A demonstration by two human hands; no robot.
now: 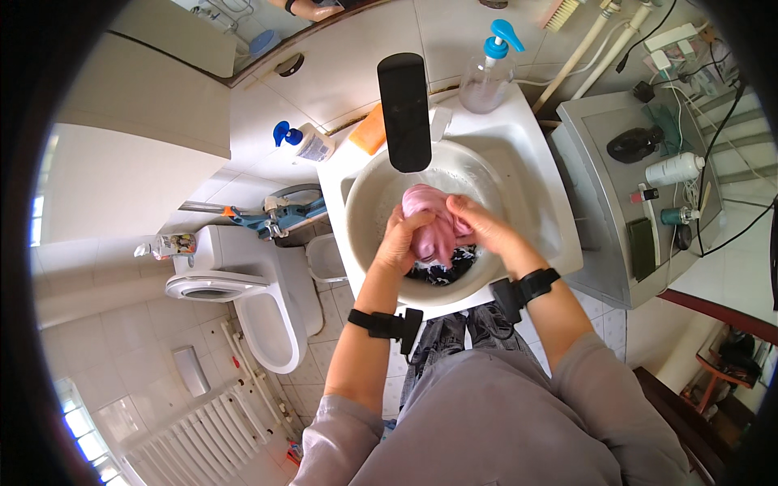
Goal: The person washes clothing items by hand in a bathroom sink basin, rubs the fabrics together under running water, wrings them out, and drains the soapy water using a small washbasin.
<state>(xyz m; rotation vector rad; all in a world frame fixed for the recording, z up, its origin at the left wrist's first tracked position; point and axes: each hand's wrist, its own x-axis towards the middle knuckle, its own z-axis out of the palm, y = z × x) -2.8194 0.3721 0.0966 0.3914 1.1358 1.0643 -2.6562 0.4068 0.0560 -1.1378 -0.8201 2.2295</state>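
A bunched pink cloth (432, 224) is held between my two hands over a round whitish basin (354, 243). My left hand (400, 238) grips its left side, with the thumb lying across the front. On the other side my right hand (481, 223) closes on the cloth, fingers partly hidden behind its folds. Below the bundle, a black-and-white patterned cloth (448, 271) lies in the basin near its front wall. Sudsy water (462, 172) shows at the back of the basin. The basin rests in a white sink (541, 186).
A black tall faucet (405, 113) leans over the basin's back rim. Behind stand a clear pump bottle (486, 81), an orange sponge-like block (369, 130) and a white pump bottle (312, 144). A toilet (275, 324) is at left; a grey cabinet (596, 162) with bottles is at right.
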